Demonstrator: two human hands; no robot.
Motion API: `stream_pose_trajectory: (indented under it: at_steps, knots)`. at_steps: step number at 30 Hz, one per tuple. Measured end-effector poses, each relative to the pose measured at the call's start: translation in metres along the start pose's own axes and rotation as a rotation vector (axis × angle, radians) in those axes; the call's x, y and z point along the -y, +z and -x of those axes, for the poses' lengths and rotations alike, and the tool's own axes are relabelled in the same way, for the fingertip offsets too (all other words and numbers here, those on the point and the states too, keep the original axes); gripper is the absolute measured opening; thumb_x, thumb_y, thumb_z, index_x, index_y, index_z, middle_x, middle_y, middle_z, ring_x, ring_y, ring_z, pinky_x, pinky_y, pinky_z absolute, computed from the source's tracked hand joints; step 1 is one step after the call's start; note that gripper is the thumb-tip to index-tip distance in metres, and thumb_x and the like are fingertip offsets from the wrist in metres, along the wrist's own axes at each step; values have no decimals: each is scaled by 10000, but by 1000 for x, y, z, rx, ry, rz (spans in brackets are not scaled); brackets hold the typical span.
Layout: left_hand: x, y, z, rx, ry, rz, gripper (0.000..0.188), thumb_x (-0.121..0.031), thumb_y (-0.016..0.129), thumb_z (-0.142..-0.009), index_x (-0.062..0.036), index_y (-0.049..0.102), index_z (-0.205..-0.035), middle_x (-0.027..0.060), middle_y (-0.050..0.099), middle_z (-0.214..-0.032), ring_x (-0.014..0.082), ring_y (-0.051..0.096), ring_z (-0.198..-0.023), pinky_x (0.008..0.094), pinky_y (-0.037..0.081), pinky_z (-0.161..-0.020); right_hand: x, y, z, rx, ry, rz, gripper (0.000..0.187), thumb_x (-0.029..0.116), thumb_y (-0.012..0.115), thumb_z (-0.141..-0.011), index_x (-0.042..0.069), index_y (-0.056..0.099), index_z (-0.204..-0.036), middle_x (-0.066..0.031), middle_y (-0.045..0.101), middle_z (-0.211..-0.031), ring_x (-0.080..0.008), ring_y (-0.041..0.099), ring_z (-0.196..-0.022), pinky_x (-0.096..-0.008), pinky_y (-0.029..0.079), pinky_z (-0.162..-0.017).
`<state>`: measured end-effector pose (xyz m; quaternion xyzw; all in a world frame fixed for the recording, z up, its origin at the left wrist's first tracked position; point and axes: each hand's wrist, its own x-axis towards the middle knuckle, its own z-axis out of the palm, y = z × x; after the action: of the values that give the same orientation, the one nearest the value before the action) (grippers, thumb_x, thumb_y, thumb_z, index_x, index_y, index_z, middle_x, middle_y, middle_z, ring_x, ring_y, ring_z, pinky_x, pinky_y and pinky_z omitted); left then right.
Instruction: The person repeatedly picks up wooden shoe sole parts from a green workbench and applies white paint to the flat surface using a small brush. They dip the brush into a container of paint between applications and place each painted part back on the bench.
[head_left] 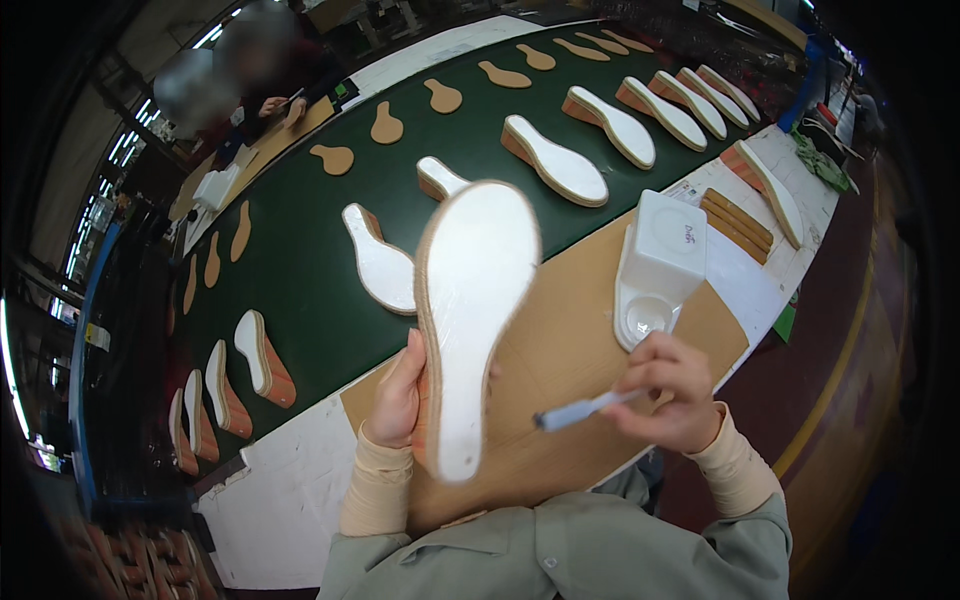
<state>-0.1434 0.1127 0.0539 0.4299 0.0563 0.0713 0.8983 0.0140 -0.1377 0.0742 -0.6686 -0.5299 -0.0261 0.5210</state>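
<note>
My left hand grips a wedge shoe sole, held up with its wide end away from me. Its white face looks glossy, and the edge is tan and orange-brown. A slim brush, grey-blue with a dark tip, is pinched in my right hand. The brush is slightly blurred, and its tip points left, apart from the sole. Just beyond my right hand is a white dispenser with a small round cup at its near end. A brown board lies beneath both hands.
A green conveyor belt carries several white-faced wedge soles and tan flat insole pieces. Brown sticks and another wedge sole lie at the right. Across the belt, a person's hands work at a board.
</note>
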Motion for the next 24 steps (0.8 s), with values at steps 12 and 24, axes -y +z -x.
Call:
stream_pose_trajectory:
  at_steps: [12,24]
  knots:
    - [45,-22,-35,-262,105,-508,676,-77,683,-929,-51,332,-1507,105,612,-1255,170,642,-1026,295,568,-876,-59,-53,46,-148,504,649,237,229,799,-738,35,665,-725,-83,534,-676,-224,529,-598,-358,414,-541]
    - [71,-29,3,-175,-218,776,812,-652,237,-997,-89,197,-1580,245,276,-1583,397,327,-1441,512,299,-1175,-60,-46,33,-12,493,739,200,240,781,-757,77,670,-726,-64,573,-696,-234,584,-618,-357,438,-543]
